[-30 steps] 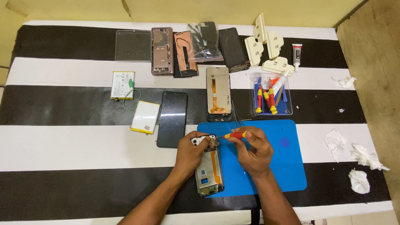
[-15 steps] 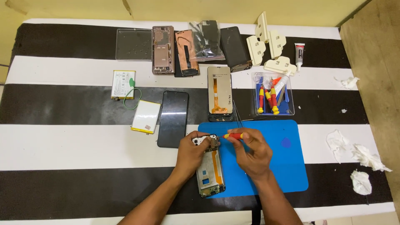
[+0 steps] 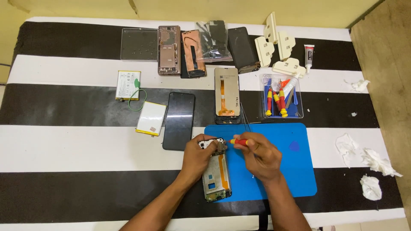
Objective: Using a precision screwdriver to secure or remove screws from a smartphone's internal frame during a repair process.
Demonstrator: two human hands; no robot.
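**Two hands on an opened phone**

While the left hand (image 3: 198, 157) presses down on the opened phone frame (image 3: 216, 171), its fingers closed around the top edge, the right hand (image 3: 260, 155) grips a red and yellow screwdriver (image 3: 238, 141) whose tip points to the upper corner of the frame. The frame lies upright on the left border of a blue mat (image 3: 295, 171). Just above the mat lie a display panel with an orange flex cable (image 3: 227, 95) and a clear tray of tools (image 3: 281, 96). To the left a black phone (image 3: 179, 120) and two batteries (image 3: 150, 118) rest on the striped desk (image 3: 64, 145).
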